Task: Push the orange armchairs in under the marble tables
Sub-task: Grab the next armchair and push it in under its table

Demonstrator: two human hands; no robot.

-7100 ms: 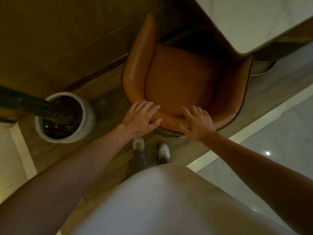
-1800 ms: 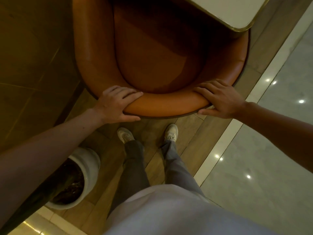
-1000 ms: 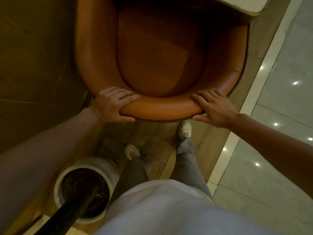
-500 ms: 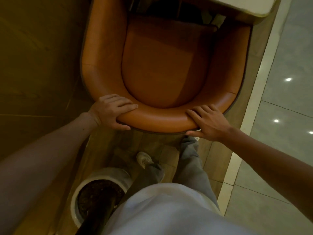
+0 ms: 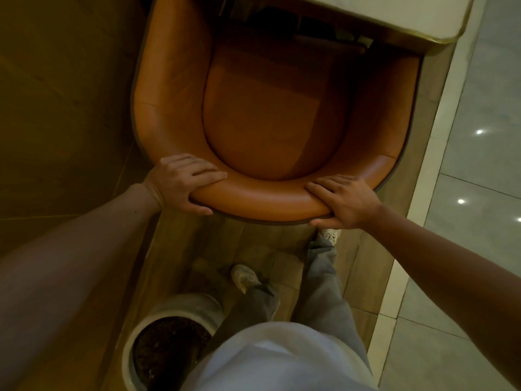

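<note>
The fingers [image 5: 207,174] of my left hand [image 5: 180,183] are lying pressed together over the backrest top, thumb curling underneath, gripping the orange armchair [image 5: 262,200] at the left end of its rear rim. My right hand [image 5: 345,203] is gripping the right end the same way, fingers slightly spread. The armchair is standing on the wooden floor [image 5: 262,244], its front end sitting beneath the near edge of the marble table [image 5: 394,15]. A white planter [image 5: 174,309] is standing on the floor behind it, beside my left shoe [image 5: 244,277].
</note>
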